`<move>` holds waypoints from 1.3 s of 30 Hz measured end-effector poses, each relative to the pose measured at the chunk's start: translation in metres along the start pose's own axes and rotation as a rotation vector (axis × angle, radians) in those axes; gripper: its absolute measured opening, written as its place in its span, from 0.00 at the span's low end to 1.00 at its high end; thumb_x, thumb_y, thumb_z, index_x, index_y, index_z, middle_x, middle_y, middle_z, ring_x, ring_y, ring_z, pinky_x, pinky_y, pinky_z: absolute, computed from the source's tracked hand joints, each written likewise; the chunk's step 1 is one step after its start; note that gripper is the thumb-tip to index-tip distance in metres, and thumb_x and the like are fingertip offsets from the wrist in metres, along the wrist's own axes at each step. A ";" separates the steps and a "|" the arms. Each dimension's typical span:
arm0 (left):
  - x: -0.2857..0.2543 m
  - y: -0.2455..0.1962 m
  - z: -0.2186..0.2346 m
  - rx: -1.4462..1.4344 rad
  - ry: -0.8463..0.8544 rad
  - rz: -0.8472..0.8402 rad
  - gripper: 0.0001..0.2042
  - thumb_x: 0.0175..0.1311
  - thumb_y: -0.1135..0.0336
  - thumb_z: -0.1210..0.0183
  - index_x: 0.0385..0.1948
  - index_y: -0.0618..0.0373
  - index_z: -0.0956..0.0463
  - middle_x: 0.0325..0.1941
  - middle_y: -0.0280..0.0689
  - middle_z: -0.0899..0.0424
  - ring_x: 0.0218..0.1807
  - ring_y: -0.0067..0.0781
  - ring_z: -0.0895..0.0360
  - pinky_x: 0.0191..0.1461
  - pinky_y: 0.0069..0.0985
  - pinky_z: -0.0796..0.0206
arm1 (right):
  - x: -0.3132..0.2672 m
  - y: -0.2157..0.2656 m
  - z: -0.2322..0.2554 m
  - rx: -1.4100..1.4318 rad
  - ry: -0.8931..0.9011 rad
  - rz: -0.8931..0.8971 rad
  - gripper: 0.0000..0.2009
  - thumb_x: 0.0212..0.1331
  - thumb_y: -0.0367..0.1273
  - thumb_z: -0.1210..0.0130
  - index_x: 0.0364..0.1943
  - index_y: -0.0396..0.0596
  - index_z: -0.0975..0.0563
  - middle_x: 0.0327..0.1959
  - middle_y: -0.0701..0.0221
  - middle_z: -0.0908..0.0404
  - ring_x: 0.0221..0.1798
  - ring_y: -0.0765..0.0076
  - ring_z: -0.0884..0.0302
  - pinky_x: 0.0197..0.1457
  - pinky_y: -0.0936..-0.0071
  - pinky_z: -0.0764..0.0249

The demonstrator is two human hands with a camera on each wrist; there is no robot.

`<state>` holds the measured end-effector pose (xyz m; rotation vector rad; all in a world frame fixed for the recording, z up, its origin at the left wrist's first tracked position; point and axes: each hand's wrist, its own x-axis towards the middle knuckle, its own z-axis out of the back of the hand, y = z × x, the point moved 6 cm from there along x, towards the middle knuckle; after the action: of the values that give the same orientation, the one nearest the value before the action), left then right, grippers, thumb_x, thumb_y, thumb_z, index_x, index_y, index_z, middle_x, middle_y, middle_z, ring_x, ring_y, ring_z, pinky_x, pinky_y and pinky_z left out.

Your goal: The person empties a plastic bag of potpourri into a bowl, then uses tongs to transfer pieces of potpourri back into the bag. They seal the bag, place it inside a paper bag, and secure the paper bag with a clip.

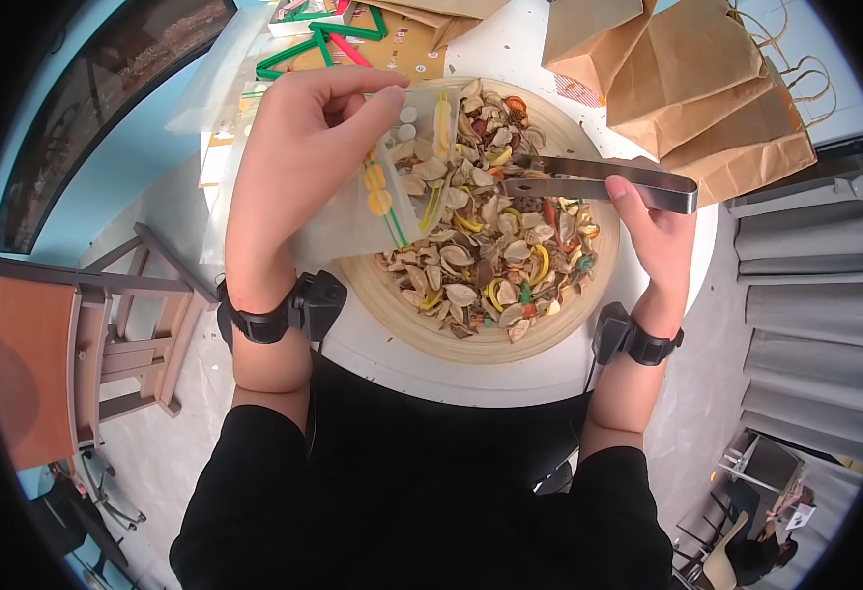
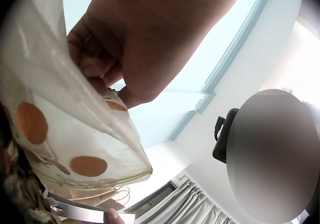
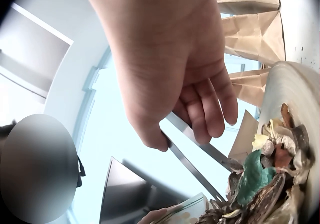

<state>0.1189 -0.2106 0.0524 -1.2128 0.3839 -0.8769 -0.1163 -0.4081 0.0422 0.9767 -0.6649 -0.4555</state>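
A clear plastic bag with orange dots (image 1: pixel 338 228) is pinched at its upper edge between the thumb and fingers of the left hand (image 1: pixel 304 138), its body slanting over the left side of a round wooden tray (image 1: pixel 377 307). Metal tongs (image 1: pixel 569 188) are held between the thumb and fingers of the right hand (image 1: pixel 661 236), their arms narrowly parted and their tips reaching into a heap of dried petals (image 1: pixel 461 265); whether anything is gripped by the tips cannot be told. The tray is set on a white table (image 1: pixel 392 379), near whose far right edge brown paper bags (image 1: pixel 687 88) are grouped. Green sticks (image 1: pixel 351 31) are seen near the far left edge.
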 end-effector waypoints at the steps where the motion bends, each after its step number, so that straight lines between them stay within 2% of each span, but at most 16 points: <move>1: 0.000 0.000 0.000 0.000 -0.001 0.000 0.11 0.67 0.67 0.42 0.45 0.62 0.18 0.21 0.19 0.28 0.22 0.06 0.41 0.24 0.13 0.54 | 0.000 0.001 0.000 -0.033 0.011 0.023 0.06 0.56 0.25 0.36 0.34 0.36 0.21 0.28 0.73 0.16 0.32 0.84 0.23 0.39 0.83 0.28; 5: 0.000 -0.004 0.000 -0.022 -0.032 0.011 0.11 0.62 0.67 0.39 0.40 0.66 0.17 0.17 0.22 0.32 0.21 0.10 0.39 0.25 0.17 0.48 | -0.003 0.005 -0.003 -0.076 -0.017 0.049 0.06 0.56 0.25 0.36 0.36 0.36 0.20 0.27 0.73 0.16 0.31 0.84 0.23 0.38 0.83 0.28; 13: 0.000 -0.004 0.000 -0.021 -0.039 0.034 0.11 0.62 0.67 0.39 0.39 0.67 0.17 0.17 0.23 0.31 0.21 0.10 0.39 0.25 0.17 0.47 | -0.005 0.006 -0.009 -0.073 -0.058 0.049 0.06 0.57 0.25 0.37 0.36 0.35 0.19 0.26 0.72 0.16 0.29 0.82 0.23 0.35 0.82 0.28; 16: 0.000 -0.004 0.000 -0.005 -0.040 0.020 0.11 0.62 0.67 0.39 0.39 0.67 0.17 0.17 0.23 0.31 0.21 0.11 0.39 0.25 0.17 0.47 | -0.007 0.007 -0.004 0.002 -0.126 0.033 0.06 0.58 0.24 0.38 0.36 0.34 0.19 0.27 0.71 0.18 0.29 0.81 0.23 0.34 0.83 0.28; 20: 0.000 -0.005 -0.001 0.003 -0.036 0.030 0.11 0.62 0.67 0.39 0.40 0.66 0.17 0.16 0.23 0.31 0.21 0.11 0.38 0.25 0.17 0.47 | -0.013 0.020 -0.014 0.161 -0.174 0.140 0.07 0.58 0.24 0.39 0.38 0.33 0.19 0.28 0.69 0.19 0.29 0.79 0.24 0.33 0.83 0.29; 21: 0.000 -0.005 -0.001 -0.001 -0.035 0.034 0.12 0.62 0.67 0.39 0.40 0.67 0.17 0.17 0.23 0.31 0.21 0.11 0.38 0.25 0.17 0.47 | -0.014 0.025 -0.017 0.104 -0.116 0.294 0.11 0.56 0.26 0.36 0.41 0.33 0.20 0.28 0.67 0.19 0.29 0.77 0.24 0.34 0.81 0.29; 23: -0.001 -0.006 -0.001 -0.007 -0.033 0.043 0.12 0.62 0.67 0.39 0.40 0.67 0.17 0.17 0.23 0.30 0.21 0.10 0.38 0.25 0.16 0.47 | -0.012 0.042 -0.029 0.166 -0.035 0.488 0.14 0.56 0.29 0.36 0.44 0.33 0.20 0.29 0.66 0.19 0.31 0.76 0.25 0.36 0.80 0.29; 26: 0.000 -0.004 0.001 -0.058 -0.043 0.044 0.12 0.63 0.67 0.40 0.41 0.67 0.17 0.17 0.22 0.30 0.22 0.09 0.39 0.25 0.16 0.48 | -0.011 0.026 -0.019 0.206 -0.107 0.360 0.14 0.59 0.32 0.39 0.44 0.33 0.20 0.32 0.66 0.18 0.33 0.75 0.24 0.38 0.78 0.28; 27: 0.000 -0.003 0.002 -0.056 -0.042 0.040 0.12 0.63 0.67 0.40 0.41 0.67 0.17 0.18 0.22 0.30 0.22 0.09 0.39 0.25 0.15 0.48 | -0.012 0.014 -0.010 0.194 -0.176 0.230 0.15 0.62 0.34 0.41 0.43 0.33 0.20 0.35 0.65 0.18 0.34 0.74 0.23 0.39 0.77 0.27; 30: -0.001 -0.004 0.005 -0.039 -0.037 0.023 0.11 0.64 0.68 0.41 0.43 0.65 0.18 0.20 0.22 0.28 0.22 0.08 0.39 0.25 0.14 0.49 | -0.001 0.003 0.003 0.271 -0.283 0.175 0.14 0.64 0.33 0.43 0.40 0.31 0.20 0.31 0.66 0.18 0.31 0.74 0.24 0.39 0.77 0.27; 32: -0.004 -0.007 0.011 -0.011 -0.029 0.008 0.11 0.66 0.69 0.42 0.47 0.62 0.18 0.24 0.22 0.23 0.24 0.08 0.39 0.26 0.13 0.50 | 0.001 -0.004 0.010 0.222 -0.291 0.166 0.14 0.64 0.32 0.47 0.41 0.29 0.22 0.33 0.58 0.18 0.31 0.67 0.22 0.37 0.71 0.25; 33: -0.007 -0.010 0.020 -0.014 -0.082 -0.016 0.11 0.65 0.69 0.42 0.45 0.63 0.17 0.23 0.23 0.23 0.24 0.09 0.37 0.27 0.13 0.47 | 0.001 -0.006 0.012 0.197 -0.295 0.160 0.14 0.65 0.31 0.48 0.42 0.29 0.23 0.34 0.55 0.17 0.30 0.64 0.22 0.36 0.68 0.24; 35: -0.016 -0.019 0.046 -0.019 -0.185 -0.063 0.11 0.64 0.69 0.41 0.42 0.66 0.17 0.22 0.25 0.22 0.26 0.12 0.32 0.29 0.14 0.42 | 0.001 -0.005 0.012 0.222 -0.318 0.171 0.13 0.64 0.30 0.48 0.44 0.30 0.26 0.34 0.55 0.18 0.30 0.64 0.22 0.34 0.68 0.24; 37: -0.031 -0.031 0.077 -0.086 -0.395 -0.168 0.12 0.65 0.69 0.44 0.42 0.67 0.17 0.36 0.35 0.14 0.36 0.18 0.24 0.42 0.15 0.34 | 0.001 -0.004 0.011 0.234 -0.336 0.172 0.13 0.64 0.29 0.47 0.46 0.31 0.28 0.34 0.55 0.18 0.30 0.64 0.22 0.33 0.69 0.24; 38: -0.038 -0.038 0.091 -0.128 -0.477 -0.238 0.13 0.66 0.69 0.47 0.43 0.67 0.17 0.48 0.42 0.15 0.44 0.22 0.22 0.51 0.17 0.34 | 0.001 -0.004 0.010 0.235 -0.341 0.168 0.13 0.64 0.29 0.47 0.47 0.31 0.29 0.34 0.55 0.18 0.29 0.64 0.22 0.33 0.69 0.24; 39: -0.046 -0.043 0.099 -0.201 -0.573 -0.294 0.14 0.67 0.70 0.49 0.44 0.69 0.18 0.46 0.44 0.15 0.45 0.25 0.21 0.52 0.19 0.33 | 0.001 -0.004 0.010 0.236 -0.344 0.165 0.14 0.64 0.29 0.47 0.48 0.32 0.30 0.34 0.56 0.18 0.29 0.64 0.22 0.33 0.69 0.24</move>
<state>0.1412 -0.1154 0.1172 -1.6695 -0.1788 -0.7055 -0.1229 -0.4165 0.0429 1.0647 -1.1211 -0.4087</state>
